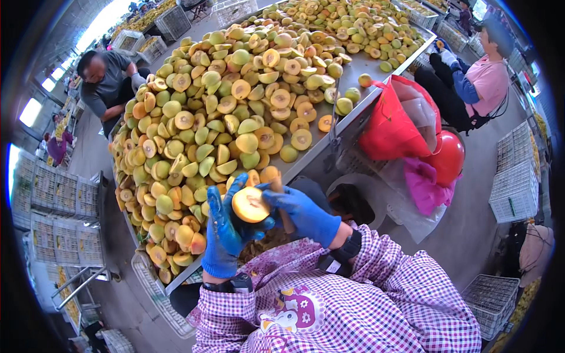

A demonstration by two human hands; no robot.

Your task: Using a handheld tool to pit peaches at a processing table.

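Note:
My left hand (228, 227), in a wet blue glove, holds a halved yellow peach-like fruit (250, 204) with its cut face turned up. A brown hollow shows in the middle of that face. My right hand (306, 214), also gloved in blue, is closed around a brown stick-like tool (286, 218) right beside the fruit. The tool's working end cannot be made out. Just beyond both hands, a large heap of halved fruit (212, 128) covers much of a metal-edged table (300, 170). Cut faces and green-yellow skins show across the heap.
A red bag (384, 128) hangs by the table's right edge, near a red round object (446, 156) and a magenta cloth (426, 185). A white crate (154, 291) sits below the near-left corner. Two people (108, 88) (485, 79) sit beside the table. Stacked crates (66, 220) stand left.

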